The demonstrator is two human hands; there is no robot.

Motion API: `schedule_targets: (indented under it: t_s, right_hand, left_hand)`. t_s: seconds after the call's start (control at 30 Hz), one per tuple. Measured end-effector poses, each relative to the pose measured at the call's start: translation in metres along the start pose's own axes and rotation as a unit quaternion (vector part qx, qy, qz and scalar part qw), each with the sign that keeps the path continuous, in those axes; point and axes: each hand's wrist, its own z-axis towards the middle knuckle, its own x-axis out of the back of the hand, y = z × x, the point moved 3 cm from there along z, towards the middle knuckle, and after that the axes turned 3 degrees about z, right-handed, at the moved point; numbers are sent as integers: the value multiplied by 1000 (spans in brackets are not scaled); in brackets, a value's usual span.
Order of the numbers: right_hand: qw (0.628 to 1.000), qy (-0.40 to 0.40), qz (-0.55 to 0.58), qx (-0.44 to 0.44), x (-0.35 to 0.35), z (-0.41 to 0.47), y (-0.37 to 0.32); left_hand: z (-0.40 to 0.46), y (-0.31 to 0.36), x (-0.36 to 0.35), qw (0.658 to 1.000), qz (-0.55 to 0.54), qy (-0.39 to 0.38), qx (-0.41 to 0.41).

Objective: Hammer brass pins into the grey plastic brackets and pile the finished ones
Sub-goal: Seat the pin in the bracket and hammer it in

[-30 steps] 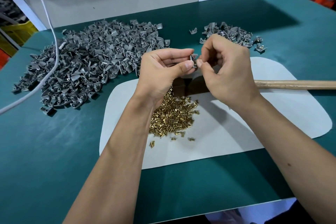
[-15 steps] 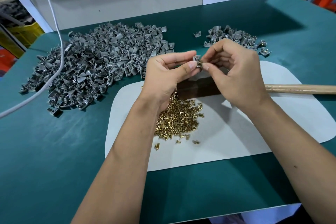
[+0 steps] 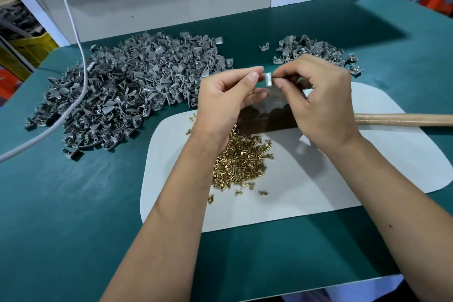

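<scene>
Between my two hands, above the white mat (image 3: pixel 343 179), is one small grey bracket (image 3: pixel 268 79). My left hand (image 3: pixel 225 103) pinches it from the left with thumb and fingers. My right hand (image 3: pixel 318 103) pinches it from the right; whether a pin sits between those fingertips is hidden. A heap of brass pins (image 3: pixel 242 162) lies on the mat under my left wrist. The big pile of grey brackets (image 3: pixel 132 91) spreads at the left. A smaller bracket pile (image 3: pixel 311 50) lies at the back right, some showing brass.
A dark block (image 3: pixel 267 120) sits on the mat below my hands. The hammer's wooden handle (image 3: pixel 404 120) reaches in from the right edge. A white cable (image 3: pixel 81 76) hangs across the big pile. White panels wall the back of the green table (image 3: pixel 73 203).
The brass pin seen at the bracket half a second ago no longer shows. The bracket has turned between my fingertips. Both hands stay in the same place.
</scene>
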Motion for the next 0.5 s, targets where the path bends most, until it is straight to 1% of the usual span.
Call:
schedule_targets:
  t_s: [0.1,0.2,0.37,0.5]
  right_hand:
    - [1000,7,0,-27,-1,0,3]
    - [999,7,7,-48,-2,0,4]
    - [998,-1,13,-55,-6,-2,1]
    - [998,14,-5,-63,-6,-2,-2]
  left_hand:
    - [-1,1,-3,998,53,2,-42]
    - [-2,0,-9,995,86,6,-58]
    - [-2,-3,-10,993,84,46,-68]
    - [-3,-3,-12,992,89,57,-64]
